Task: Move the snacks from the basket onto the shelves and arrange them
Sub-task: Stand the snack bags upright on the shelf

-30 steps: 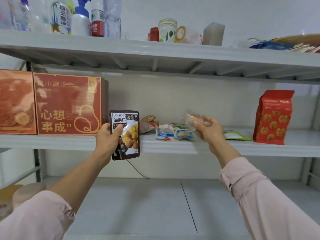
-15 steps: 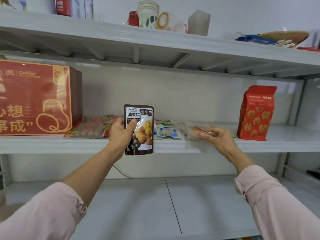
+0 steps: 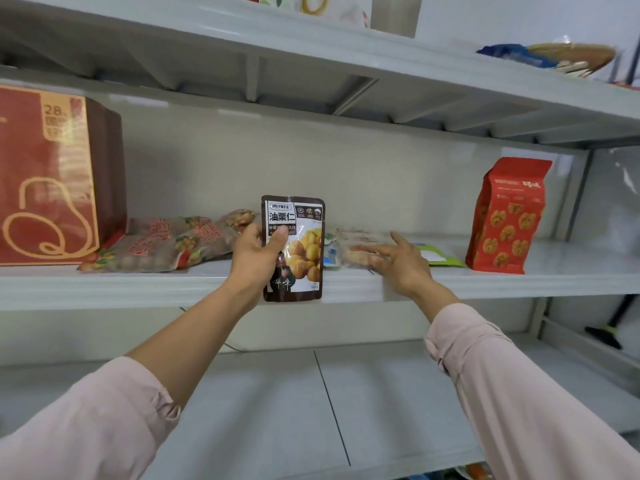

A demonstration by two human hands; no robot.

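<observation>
My left hand (image 3: 257, 256) grips a dark chestnut pouch (image 3: 298, 237) upright in front of the middle shelf (image 3: 138, 284). My right hand (image 3: 398, 258) hovers with fingers spread and straight just over a clear-wrapped snack pack (image 3: 356, 242) lying on that shelf; whether the fingers touch it I cannot tell. Behind the pouch a small blue-and-white packet (image 3: 330, 254) peeks out. Left of my left hand lie red nut bags (image 3: 166, 242). A flat green-and-white packet (image 3: 436, 254) lies right of my right hand. The basket is out of view.
A large red gift box (image 3: 52, 178) fills the shelf's left end, and a red walnut bag (image 3: 507, 216) stands upright at the right. The top shelf (image 3: 346, 46) carries cups and a woven tray. The lower shelf (image 3: 311, 403) lies below my arms.
My right hand has set the clear snack pack down on the shelf and opened its fingers. The view shifted right and closer; my left hand still holds the chestnut pouch.
</observation>
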